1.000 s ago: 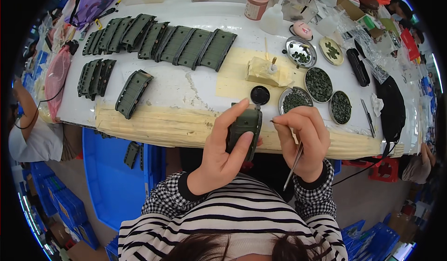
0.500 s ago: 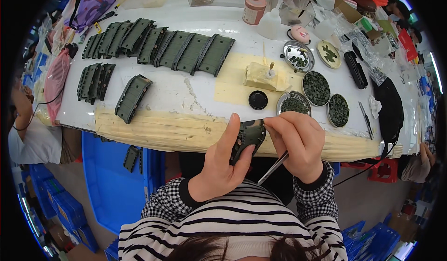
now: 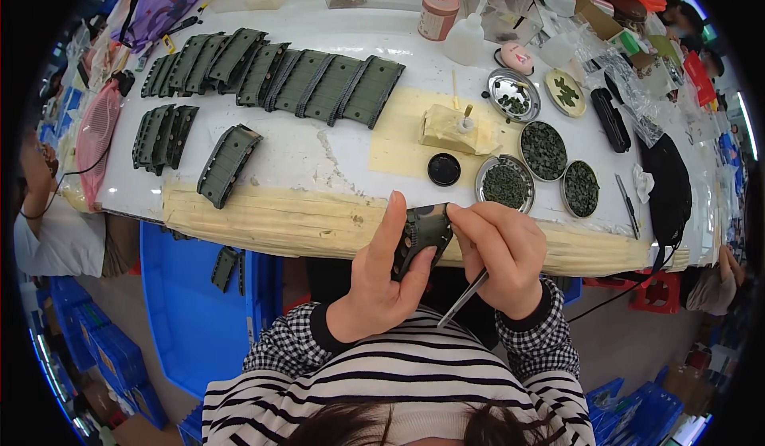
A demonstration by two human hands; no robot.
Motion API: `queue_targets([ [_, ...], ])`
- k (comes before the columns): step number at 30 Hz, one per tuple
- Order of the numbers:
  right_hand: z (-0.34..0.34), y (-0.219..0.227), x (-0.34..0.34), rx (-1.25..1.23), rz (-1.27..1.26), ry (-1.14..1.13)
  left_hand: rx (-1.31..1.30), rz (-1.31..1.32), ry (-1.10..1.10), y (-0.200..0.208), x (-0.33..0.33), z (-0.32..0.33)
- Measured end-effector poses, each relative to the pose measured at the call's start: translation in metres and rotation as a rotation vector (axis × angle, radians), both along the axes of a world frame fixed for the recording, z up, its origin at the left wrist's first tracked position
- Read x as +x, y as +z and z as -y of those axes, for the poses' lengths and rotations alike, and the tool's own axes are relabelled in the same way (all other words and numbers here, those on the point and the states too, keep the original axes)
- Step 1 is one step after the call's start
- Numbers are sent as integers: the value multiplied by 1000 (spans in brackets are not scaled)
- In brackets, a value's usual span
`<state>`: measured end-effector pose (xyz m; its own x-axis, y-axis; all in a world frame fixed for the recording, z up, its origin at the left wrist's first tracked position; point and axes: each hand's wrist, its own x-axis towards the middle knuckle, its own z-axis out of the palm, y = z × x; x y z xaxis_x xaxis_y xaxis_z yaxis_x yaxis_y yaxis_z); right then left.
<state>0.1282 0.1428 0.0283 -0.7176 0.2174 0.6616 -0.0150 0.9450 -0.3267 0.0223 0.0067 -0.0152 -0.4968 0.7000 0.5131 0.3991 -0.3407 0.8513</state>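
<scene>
Above the table's front edge, my left hand (image 3: pixel 368 291) is closed around a curved dark green plastic panel (image 3: pixel 430 228), its index finger pointing up along the panel's left side. My right hand (image 3: pixel 510 255) has its thumb and index finger pinched at the panel's upper right corner. Whether a small part sits between those fingertips is hidden. Tucked under the same hand's fingers are metal tweezers (image 3: pixel 462 298), slanting down toward my striped top. Nearest on the table are a round tin of small dark green pieces (image 3: pixel 504 185) and a small black round lid (image 3: pixel 444 170).
Rows of similar panels (image 3: pixel 307 86) lie at the back left, and a single one (image 3: pixel 229 166) nearer. More round tins (image 3: pixel 543 150) of green bits stand at the right. A taped block (image 3: pixel 458 131) sits behind my hands. A blue bin (image 3: pixel 191 318) is below the table, left.
My right hand has shifted slightly down and left, with its fingertips still at the panel's corner. The tweezers have swung a little with it. My left hand and the panel are nearly unmoved.
</scene>
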Motion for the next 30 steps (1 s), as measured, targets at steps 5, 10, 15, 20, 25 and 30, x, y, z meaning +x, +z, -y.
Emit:
queue_targets([
  [5,-2,5,-6,-218,-94,20,-150,56,-183,6,-10,9],
  [10,-7,9,-6,-190,-64,62,-137,24,-185,4,-10,11],
  [15,-6,13,-3,-60,28,51,-30,-57,-88,-7,-7,6],
  [20,-3,12,-4,-127,13,58,15,170,-130,3,-8,1],
  [25,0,20,0,-424,-13,28,17,464,-291,12,-17,3],
  [30,15,19,1,-567,19,111,-3,391,-260,14,-17,3],
])
